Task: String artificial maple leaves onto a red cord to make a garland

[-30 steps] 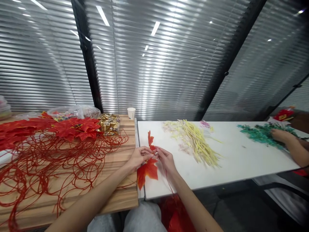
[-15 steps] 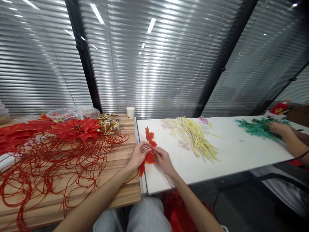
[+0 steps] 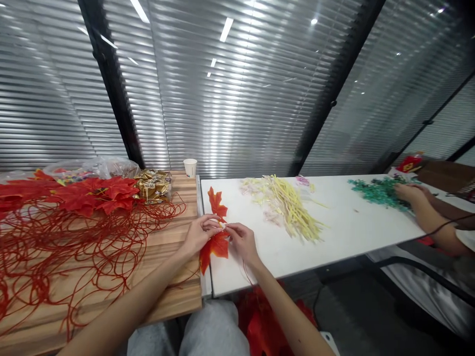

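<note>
Over the seam between the two tables, my left hand [image 3: 198, 235] pinches red artificial maple leaves near their stems. One maple leaf [image 3: 216, 201] points away from me, and another leaf [image 3: 219, 246] hangs on the near side of my fingers. My right hand [image 3: 243, 241] is closed in a pinch against the same stems, its fingertips nearly meeting the left ones. A thin red cord [image 3: 245, 271] trails down from below the right hand. Something small and pale shows between the fingertips, too small to name.
Tangled red cords [image 3: 100, 247] and a pile of red maple leaves [image 3: 92, 193] cover the wooden table, with gold packets [image 3: 154, 185] and a paper cup [image 3: 190, 168] behind. Yellow strips [image 3: 293, 207] lie on the white table. At right, another person's hand [image 3: 408, 193] touches green pieces [image 3: 374, 192].
The view has swung slightly right, so things sit further left. Both hands still pinch at the stems; the near leaf now shows more of its face.
</note>
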Motion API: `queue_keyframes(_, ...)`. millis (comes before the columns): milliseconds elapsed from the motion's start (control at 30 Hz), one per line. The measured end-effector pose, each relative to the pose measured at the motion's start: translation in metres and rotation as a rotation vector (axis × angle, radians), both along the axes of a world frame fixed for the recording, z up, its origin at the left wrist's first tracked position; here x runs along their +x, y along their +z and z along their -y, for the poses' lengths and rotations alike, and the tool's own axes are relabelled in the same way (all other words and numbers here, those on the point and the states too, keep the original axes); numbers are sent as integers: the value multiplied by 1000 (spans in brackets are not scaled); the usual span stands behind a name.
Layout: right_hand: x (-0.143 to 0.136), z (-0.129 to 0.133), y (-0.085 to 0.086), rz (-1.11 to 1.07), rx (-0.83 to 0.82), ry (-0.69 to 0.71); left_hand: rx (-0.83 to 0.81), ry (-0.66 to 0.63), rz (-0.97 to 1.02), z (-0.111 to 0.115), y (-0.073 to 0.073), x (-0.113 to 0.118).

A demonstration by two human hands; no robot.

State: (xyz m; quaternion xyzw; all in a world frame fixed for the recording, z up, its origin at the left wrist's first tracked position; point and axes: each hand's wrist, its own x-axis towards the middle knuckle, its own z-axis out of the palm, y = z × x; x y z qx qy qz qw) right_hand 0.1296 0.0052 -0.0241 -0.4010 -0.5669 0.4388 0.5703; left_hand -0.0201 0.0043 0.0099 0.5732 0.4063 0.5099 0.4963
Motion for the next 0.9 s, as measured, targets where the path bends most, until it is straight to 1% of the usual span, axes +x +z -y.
queue_keyframes(100, 1, 3, 0, 29, 27, 23, 27, 17, -41, 0, 0, 0)
queue_keyframes(200, 3, 5, 1, 82, 114, 2, 55, 31, -100, 1, 0, 1)
queue_keyframes(333, 4, 6, 3, 214, 237, 10, 85, 63, -150, 0, -3, 3)
queue_keyframes(400, 4, 6, 3, 277, 265, 26, 103, 74, -167, 1, -3, 3)
queue_keyframes(567, 3, 9, 1, 356, 264, 7, 169, 80, -275, 4, -4, 4)
queue_keyframes(700, 3, 11, -1, 346, 200, -30, 272, 132, -454, 6, -4, 2)
queue_keyframes(800, 4, 12, 0, 343, 192, 19, 329, 139, -599, 8, -3, 0)
queue_keyframes(900, 3, 13, 2, 342, 194, 54, 356, 128, -682, 10, -3, 0)
